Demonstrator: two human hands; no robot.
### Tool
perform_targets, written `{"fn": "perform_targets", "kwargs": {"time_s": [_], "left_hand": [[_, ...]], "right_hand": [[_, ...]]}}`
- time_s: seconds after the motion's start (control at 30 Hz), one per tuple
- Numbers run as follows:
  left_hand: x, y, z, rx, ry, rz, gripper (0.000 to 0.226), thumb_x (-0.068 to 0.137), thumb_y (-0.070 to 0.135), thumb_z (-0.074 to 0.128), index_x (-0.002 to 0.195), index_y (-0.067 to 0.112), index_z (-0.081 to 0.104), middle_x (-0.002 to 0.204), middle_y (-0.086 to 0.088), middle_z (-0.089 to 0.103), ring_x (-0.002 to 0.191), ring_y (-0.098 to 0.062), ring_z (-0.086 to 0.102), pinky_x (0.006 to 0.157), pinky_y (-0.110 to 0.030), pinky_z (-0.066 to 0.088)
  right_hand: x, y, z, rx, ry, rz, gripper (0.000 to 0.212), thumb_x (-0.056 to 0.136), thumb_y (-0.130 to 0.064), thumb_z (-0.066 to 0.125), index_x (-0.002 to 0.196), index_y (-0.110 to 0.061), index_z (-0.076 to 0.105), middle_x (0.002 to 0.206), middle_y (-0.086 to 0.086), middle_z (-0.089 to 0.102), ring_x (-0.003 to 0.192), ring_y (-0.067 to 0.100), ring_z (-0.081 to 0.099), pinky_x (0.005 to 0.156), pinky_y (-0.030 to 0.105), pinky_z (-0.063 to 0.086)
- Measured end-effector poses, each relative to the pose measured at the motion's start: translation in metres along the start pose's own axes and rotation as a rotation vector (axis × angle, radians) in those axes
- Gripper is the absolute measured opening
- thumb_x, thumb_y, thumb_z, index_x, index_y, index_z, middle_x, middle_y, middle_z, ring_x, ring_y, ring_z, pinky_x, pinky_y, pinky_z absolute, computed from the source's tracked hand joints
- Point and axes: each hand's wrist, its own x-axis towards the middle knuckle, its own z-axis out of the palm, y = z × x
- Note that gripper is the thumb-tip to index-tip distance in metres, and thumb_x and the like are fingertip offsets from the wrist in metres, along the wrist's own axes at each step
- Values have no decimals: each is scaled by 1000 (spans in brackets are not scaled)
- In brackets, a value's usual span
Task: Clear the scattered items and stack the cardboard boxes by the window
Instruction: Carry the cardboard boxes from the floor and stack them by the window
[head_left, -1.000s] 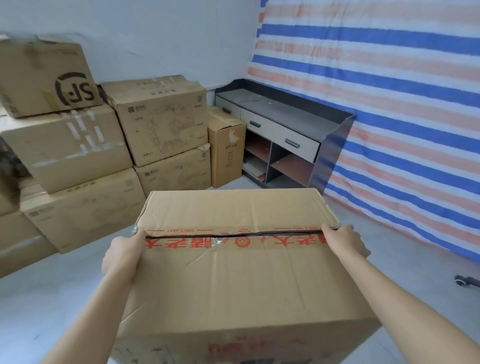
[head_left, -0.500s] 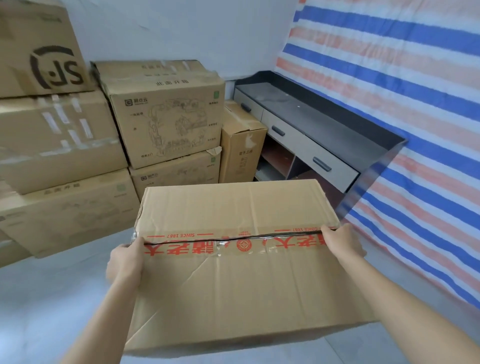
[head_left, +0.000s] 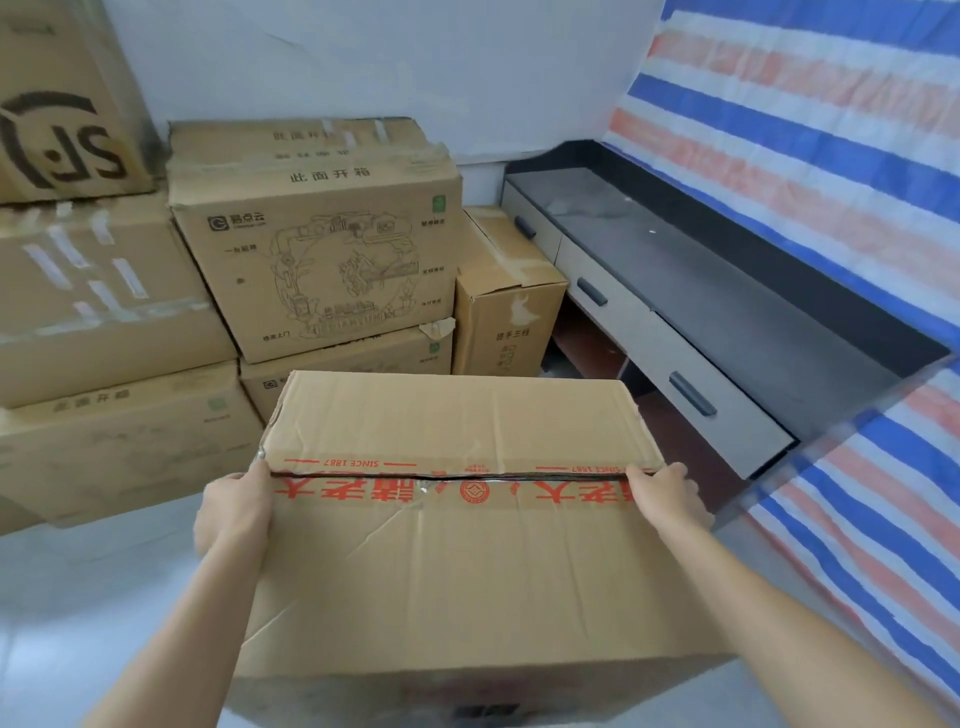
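**Carrying a taped box up to the stack**

Head view: the carried box (head_left: 467, 545) is held off the floor (head_left: 78, 597) at chest level in front of the person. The left hand (head_left: 234, 512) grips its left top edge and the right hand (head_left: 667, 499) its right top edge. Each thumb lies on top by the seam; the fingers run down the side walls, out of sight.

Over the last second the stacked boxes (head_left: 322, 260) and the low cabinet (head_left: 727, 291) have grown larger and nearer in view. I take this as the person walking in, so the set-down is probably close. No window shows; it may lie behind the striped tarp (head_left: 831, 156).

The carried box is plain brown cardboard, creased and dented on top. Its red-printed tape is split along the seam, leaving the flaps slightly parted.
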Motion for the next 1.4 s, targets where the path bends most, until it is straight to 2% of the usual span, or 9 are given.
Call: {"fn": "perform_targets", "kwargs": {"time_s": [0.27,0.57,0.7,0.83,0.93,1.1,1.27,1.33,1.4], "left_hand": [[23,63,75,-63,31,-56,39,92,38,43,109,11,65,106,-19,62,100,-38,52,85,-36,40],[133,107,180,1,-13,-287,43,94,38,40,110,2,58,111,-25,60,107,-42,53,92,-41,43],[171,132,227,-10,-44,-335,39,95,35,39,110,3,55,106,-22,59,104,-39,53,82,-37,40],[195,138,268,-41,-67,-400,32,92,32,43,102,3,51,93,-19,55,84,-31,49,76,-40,40],[214,136,299,-93,-64,-462,27,89,30,48,100,5,47,93,-16,53,85,-28,47,73,-39,38],[239,135,353,-171,-112,-526,41,76,33,63,105,9,46,99,-13,52,88,-26,48,74,-35,38],[248,122,421,-279,-97,-581,40,85,18,62,120,4,50,83,-4,52,68,-16,46,57,-29,35],[249,114,449,-312,-78,-563,39,87,16,60,122,5,50,86,-5,54,68,-12,47,57,-27,36],[253,110,477,-348,-69,-538,38,88,17,59,124,8,50,99,-7,55,68,-9,49,57,-25,38]], "right_hand": [[114,-66,-12,59,-37,-18,59,90,-43,44,132,-2,32,131,19,44,115,37,48,100,45,36],[242,-162,39,35,-134,33,64,88,-41,50,134,-2,29,131,20,43,114,38,46,100,48,38],[295,-194,54,13,-171,89,64,88,-41,52,133,-1,30,130,21,45,115,39,47,99,46,40],[347,-218,70,11,-289,131,69,84,-40,59,133,0,30,126,20,50,113,37,50,95,44,43],[401,-229,94,68,-365,166,78,71,-43,65,129,-4,32,119,19,54,107,37,55,94,50,46],[479,-240,141,38,-401,195,84,64,-49,64,127,-5,32,117,19,54,107,38,55,95,52,44],[540,-245,181,-3,-400,170,72,83,-38,63,132,1,29,107,14,52,109,35,54,91,41,44],[569,-246,198,-24,-428,144,80,79,-41,66,135,2,29,107,12,52,108,35,55,89,39,45],[594,-243,216,-10,-448,164,88,70,-45,70,135,-1,32,116,14,56,106,34,57,93,46,47]]}}
